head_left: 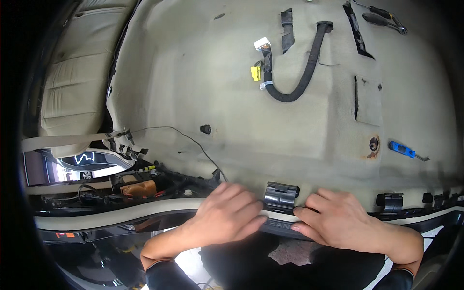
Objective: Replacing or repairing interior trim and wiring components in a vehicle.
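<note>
My left hand [229,212] and my right hand [340,220] are side by side on the edge of a car's door opening. A long beige door seal strip [125,215] runs along this edge and passes under both hands. My fingers curl over its inner side, with both thumbs on the outer side by the dark sill plate [279,225]. Between the hands, just inside the strip, stands a glossy black plastic bracket [282,194]. What lies under my palms and curled fingers is hidden.
Beige floor carpet [193,92] fills the cabin, with a black wiring harness [302,82] lying on it. A blue-handled tool [402,149] and a ratchet [384,21] lie at right. Exposed wiring [137,189] and a rear seat [72,82] are at left.
</note>
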A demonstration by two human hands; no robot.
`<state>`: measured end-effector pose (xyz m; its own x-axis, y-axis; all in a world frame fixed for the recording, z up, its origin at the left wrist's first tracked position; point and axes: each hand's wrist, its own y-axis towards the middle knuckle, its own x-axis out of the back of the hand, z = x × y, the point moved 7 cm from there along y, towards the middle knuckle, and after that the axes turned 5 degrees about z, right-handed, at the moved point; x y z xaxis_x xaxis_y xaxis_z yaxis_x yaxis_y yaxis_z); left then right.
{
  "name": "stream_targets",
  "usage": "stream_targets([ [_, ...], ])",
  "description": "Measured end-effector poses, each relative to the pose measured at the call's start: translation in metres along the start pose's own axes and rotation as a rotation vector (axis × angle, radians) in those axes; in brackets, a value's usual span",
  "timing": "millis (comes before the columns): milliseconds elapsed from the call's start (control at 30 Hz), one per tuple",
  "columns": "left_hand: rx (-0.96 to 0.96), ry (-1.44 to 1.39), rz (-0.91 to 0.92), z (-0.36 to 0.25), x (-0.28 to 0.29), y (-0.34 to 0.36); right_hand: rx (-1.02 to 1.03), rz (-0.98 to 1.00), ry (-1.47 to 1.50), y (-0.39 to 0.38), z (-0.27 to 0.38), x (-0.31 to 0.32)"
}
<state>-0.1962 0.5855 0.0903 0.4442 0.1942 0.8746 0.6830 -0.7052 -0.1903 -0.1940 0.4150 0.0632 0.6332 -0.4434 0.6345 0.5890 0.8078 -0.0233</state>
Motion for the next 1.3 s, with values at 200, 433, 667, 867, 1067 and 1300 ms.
stream_targets([
  [200,-0.013,-0.081,0.032,0.005,-0.002,0.002,-0.001,-0.011,-0.039,0.001,0.002,0.000],
  [433,0.083,0.029,0.077,-0.016,-0.001,-0.007,-0.011,-0.042,0.015,0.001,0.000,0.001],
  [667,0.277,0.191,0.234,-0.033,-0.013,-0.003,-0.189,-0.199,0.258,0.018,-0.010,0.022],
  [867,0.191,0.193,0.142,-0.032,-0.018,-0.011,-0.005,-0.103,0.151,0.131,0.028,-0.003],
  [1067,0.189,0.099,0.142,-0.017,-0.020,-0.005,-0.165,0.322,0.224,0.220,0.015,-0.065],
  [1300,0.169,0.106,0.066,-0.017,-0.019,-0.013,0.183,0.213,0.296,0.234,0.045,-0.082],
])
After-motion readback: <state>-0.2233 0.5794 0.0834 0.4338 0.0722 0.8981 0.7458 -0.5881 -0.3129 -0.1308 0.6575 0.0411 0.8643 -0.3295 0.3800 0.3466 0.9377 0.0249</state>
